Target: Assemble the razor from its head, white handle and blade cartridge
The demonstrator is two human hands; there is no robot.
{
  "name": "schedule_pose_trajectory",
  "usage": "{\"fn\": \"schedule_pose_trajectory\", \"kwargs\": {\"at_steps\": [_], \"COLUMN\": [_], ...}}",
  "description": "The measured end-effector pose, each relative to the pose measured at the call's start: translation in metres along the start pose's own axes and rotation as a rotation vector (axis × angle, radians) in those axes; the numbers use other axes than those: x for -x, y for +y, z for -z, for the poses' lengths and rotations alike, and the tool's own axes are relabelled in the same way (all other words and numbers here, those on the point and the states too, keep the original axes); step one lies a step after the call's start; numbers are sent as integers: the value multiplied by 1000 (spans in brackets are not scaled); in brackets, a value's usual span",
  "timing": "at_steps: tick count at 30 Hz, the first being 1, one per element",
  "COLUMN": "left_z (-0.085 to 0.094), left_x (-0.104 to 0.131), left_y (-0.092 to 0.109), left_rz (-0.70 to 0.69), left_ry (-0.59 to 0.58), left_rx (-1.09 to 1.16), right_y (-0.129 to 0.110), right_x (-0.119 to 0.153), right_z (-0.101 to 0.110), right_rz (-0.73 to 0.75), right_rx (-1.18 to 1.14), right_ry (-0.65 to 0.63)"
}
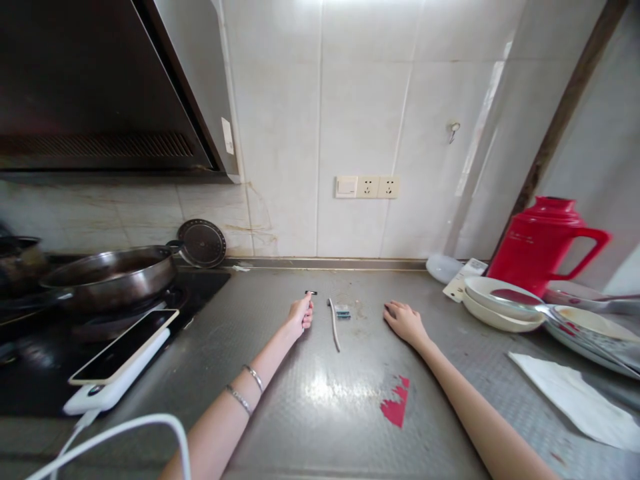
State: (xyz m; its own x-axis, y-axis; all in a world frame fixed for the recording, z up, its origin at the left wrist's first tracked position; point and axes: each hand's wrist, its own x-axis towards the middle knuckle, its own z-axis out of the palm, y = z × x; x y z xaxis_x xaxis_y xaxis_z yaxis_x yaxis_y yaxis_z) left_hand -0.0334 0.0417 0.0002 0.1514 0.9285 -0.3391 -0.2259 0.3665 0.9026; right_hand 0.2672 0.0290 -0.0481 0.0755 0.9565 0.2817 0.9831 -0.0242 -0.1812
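My left hand is closed, with thumb and fingers pinching a small black piece at their tip; it is too small to name exactly. Two silver bangles circle the wrist area of that arm. Just right of this hand lies a thin, slightly bent whitish stick with a dark upper end. Beside the stick is a small clear and blue-green item, its kind unclear. Farther right, my right hand rests palm down on the steel counter, fingers loosely spread and holding nothing visible.
Left stand a pan on the black stove and a phone on a white power bank with a cable. At right are a red thermos jug, stacked bowls and a white napkin. A red patch marks the counter.
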Motion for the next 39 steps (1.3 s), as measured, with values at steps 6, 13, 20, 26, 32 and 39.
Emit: {"fn": "schedule_pose_trajectory", "kwargs": {"at_steps": [6,13,20,26,32,39], "left_z": [-1,0,0,1,2,3], "left_x": [0,-2,-5,-5,-6,-3], "left_y": [1,-1,-2,-4,-6,-3], "left_rz": [11,19,2,-14,-28,-52], "left_ry": [-5,10,48,68,78,120], "left_rx": [-3,-13,-22,-31,-44,-32], "right_y": [-1,-3,-2,-3,-4,-4], "right_x": [0,1,0,0,0,2], "right_z": [0,1,-1,1,0,1], "right_rz": [0,-5,-8,-6,-2,-14], "right_rx": [7,1,10,10,19,15], "right_ry": [12,25,30,23,29,22]}}
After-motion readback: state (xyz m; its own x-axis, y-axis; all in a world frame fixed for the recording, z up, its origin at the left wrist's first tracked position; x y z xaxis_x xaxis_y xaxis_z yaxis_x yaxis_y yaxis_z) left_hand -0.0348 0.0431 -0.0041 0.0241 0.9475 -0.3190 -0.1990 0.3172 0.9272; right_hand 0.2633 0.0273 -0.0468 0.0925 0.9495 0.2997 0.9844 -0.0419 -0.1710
